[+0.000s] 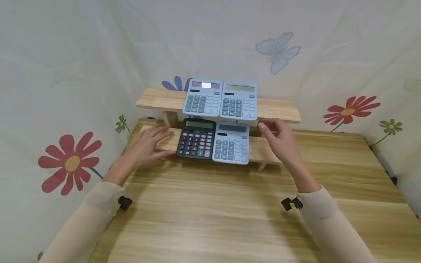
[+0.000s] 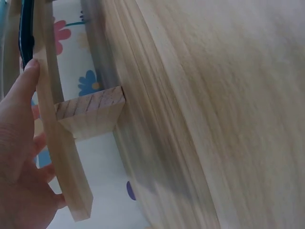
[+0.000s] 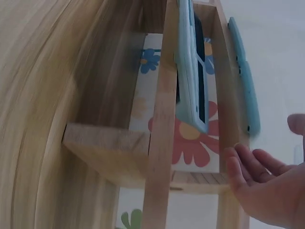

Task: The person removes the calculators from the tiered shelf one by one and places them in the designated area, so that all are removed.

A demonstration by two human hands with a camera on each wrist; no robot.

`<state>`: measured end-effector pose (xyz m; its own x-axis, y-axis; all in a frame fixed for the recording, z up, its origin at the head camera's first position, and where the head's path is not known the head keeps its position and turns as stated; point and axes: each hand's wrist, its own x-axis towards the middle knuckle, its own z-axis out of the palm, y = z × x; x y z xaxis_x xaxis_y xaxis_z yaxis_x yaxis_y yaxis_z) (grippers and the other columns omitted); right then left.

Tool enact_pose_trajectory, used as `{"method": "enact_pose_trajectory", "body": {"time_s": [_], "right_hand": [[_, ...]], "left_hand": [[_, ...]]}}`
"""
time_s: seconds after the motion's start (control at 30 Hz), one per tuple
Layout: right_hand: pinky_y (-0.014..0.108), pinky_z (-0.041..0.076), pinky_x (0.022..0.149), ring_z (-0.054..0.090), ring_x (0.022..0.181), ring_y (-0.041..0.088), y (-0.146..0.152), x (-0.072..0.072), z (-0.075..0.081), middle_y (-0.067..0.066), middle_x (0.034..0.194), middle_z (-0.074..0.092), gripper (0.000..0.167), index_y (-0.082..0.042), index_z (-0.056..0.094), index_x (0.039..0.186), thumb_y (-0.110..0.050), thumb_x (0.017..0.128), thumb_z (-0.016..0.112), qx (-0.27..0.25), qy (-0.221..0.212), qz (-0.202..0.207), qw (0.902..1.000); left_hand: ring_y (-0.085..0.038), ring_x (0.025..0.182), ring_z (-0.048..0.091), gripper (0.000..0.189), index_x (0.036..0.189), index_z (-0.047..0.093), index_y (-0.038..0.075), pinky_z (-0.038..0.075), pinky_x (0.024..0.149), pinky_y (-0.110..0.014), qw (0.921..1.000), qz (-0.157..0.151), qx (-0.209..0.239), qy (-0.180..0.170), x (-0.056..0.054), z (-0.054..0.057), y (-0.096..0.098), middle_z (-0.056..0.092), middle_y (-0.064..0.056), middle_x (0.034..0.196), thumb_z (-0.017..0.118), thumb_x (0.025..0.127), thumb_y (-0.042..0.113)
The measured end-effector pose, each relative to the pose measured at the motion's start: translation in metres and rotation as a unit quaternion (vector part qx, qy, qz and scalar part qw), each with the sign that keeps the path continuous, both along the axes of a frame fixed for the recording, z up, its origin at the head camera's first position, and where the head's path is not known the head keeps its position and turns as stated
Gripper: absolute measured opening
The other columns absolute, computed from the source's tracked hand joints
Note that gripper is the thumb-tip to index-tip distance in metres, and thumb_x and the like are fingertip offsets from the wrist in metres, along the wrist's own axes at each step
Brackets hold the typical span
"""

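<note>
A black calculator (image 1: 196, 139) and a light blue calculator (image 1: 231, 143) lean side by side on the lower board of a wooden stand. Two more light blue calculators, one on the left (image 1: 203, 98) and one on the right (image 1: 239, 101), stand above them on the upper board. My left hand (image 1: 148, 144) is spread at the lower board's left end, its thumb tip by the black calculator's lower left edge; whether they touch I cannot tell. Loosely curved and holding nothing, my right hand (image 1: 281, 140) hovers right of the calculators, near the upper board's front edge.
The two-step wooden stand (image 1: 279, 109) has its upper board farther back. It rests on a wood-grain table (image 1: 210, 212). Behind and at the sides hangs a pale cloth (image 1: 210, 40) printed with flowers and a butterfly. Short wooden supports (image 2: 93, 112) hold the boards up.
</note>
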<state>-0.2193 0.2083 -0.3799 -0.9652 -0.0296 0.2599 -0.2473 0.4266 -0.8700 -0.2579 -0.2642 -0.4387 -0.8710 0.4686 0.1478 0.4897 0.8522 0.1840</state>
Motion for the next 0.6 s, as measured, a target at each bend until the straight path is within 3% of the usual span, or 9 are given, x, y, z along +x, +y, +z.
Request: {"method": "enact_pose_trajectory", "body": {"time_s": [0.17,0.4,0.6], "right_hand": [[0.042,0.053,0.101,0.068,0.118,0.03,-0.015,-0.013,-0.007,0.017,0.126,0.072,0.05,-0.004,0.066,0.133,-0.046,0.107,0.064,-0.026,-0.026,-0.007,0.9993],[0.049,0.053,0.106,0.07,0.116,0.036,-0.026,-0.025,-0.007,0.022,0.122,0.072,0.053,0.002,0.066,0.132,-0.045,0.108,0.06,-0.074,-0.063,-0.005,0.9952],[0.043,0.056,0.104,0.071,0.114,0.035,-0.034,-0.03,-0.005,0.024,0.12,0.072,0.051,0.007,0.065,0.126,-0.041,0.109,0.06,-0.143,-0.09,-0.001,0.9855]], "left_hand": [[-0.044,0.157,0.026,0.082,0.162,0.048,0.024,0.013,0.121,-0.077,0.9998,0.012,-0.003,-0.013,0.002,-0.005,-0.002,0.038,-0.01,0.169,0.067,0.095,0.068],[-0.047,0.155,0.027,0.076,0.16,0.05,0.025,0.014,0.119,-0.08,1.0,-0.005,-0.006,-0.003,-0.001,-0.006,0.001,0.038,-0.01,0.169,0.066,0.098,0.065],[-0.046,0.158,0.019,0.073,0.165,0.041,0.031,0.007,0.121,-0.078,0.9997,-0.01,-0.02,-0.009,-0.004,-0.009,0.003,0.029,-0.009,0.173,0.055,0.102,0.068]]}}
